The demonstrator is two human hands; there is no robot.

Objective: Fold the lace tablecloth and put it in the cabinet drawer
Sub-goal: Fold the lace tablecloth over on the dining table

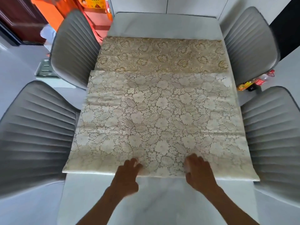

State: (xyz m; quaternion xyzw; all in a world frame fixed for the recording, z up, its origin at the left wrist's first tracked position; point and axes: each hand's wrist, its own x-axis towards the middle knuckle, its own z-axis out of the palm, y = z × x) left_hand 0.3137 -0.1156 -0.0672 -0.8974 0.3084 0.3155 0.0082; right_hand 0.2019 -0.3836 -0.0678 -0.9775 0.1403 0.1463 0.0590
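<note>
The lace tablecloth spreads away from both hands across the table. The left hand and right hand press its near edge with loosely bent fingers. No writing is readable.

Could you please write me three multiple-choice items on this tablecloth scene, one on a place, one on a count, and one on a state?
1. Where do both hands rest?
A. far edge of the cloth
B. near edge of the cloth
C. a chair

2. How many grey chairs stand at the table?
A. two
B. four
C. six

3. How does the cloth lie?
A. rolled up
B. bunched in a heap
C. flat, one part folded over

Key: B, left hand and right hand touch the lace tablecloth nearest the camera; B, two chairs per side; C, an edge crosses the cloth.
</note>
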